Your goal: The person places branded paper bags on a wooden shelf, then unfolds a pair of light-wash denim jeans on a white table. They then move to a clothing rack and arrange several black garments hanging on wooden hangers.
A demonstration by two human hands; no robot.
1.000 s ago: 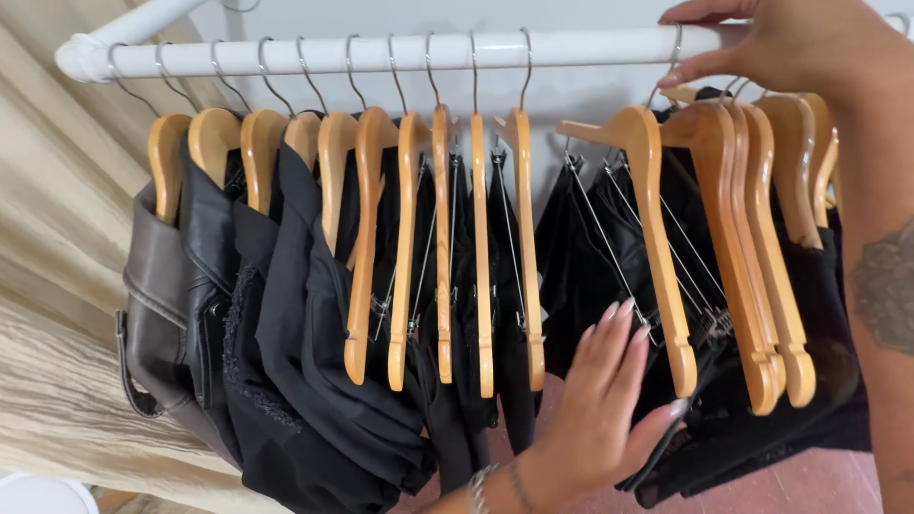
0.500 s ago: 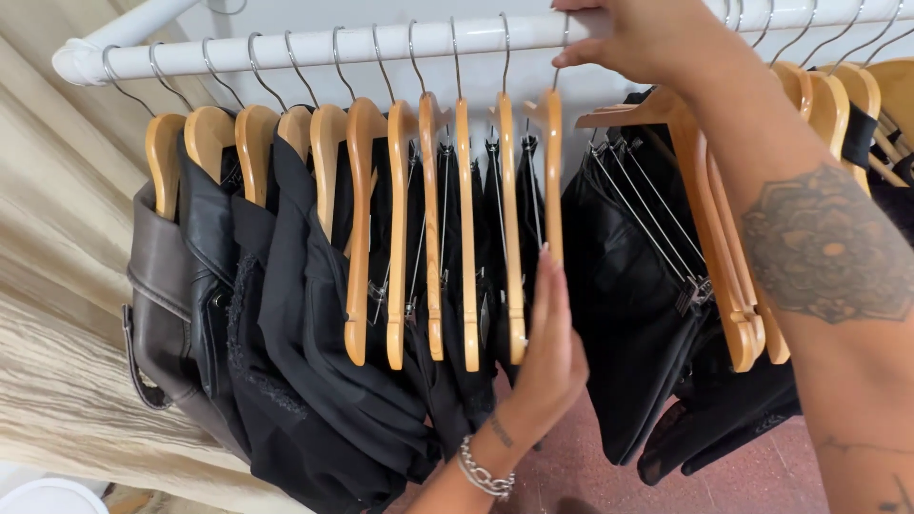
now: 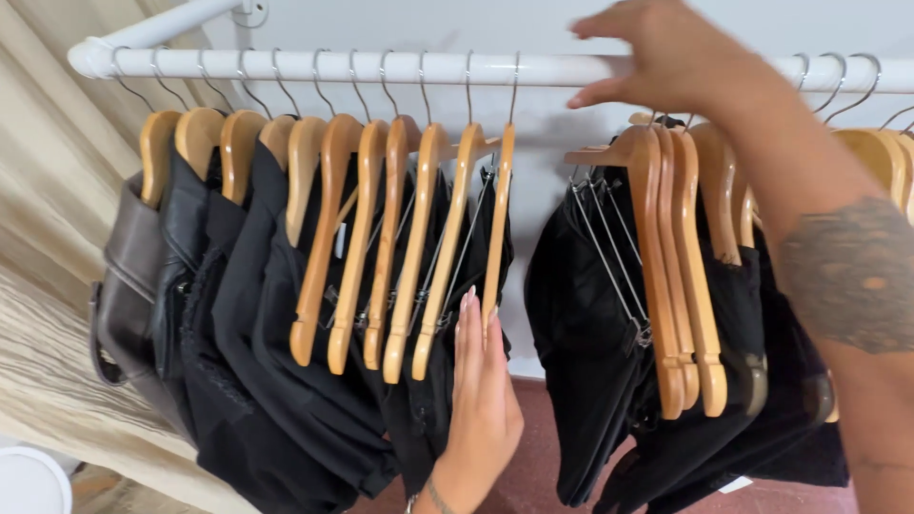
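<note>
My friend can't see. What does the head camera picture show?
A left hand presses flat against black clothes on wooden hangers, while the right hand rests on the white rail. A gap splits the clothes into two bunches; a beige curtain hangs left.

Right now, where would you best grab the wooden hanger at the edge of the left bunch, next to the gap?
Grip that wooden hanger along its bare sloping arm, coming from the right, where the open gap leaves room. The left hand already rests flat against that side.
</note>
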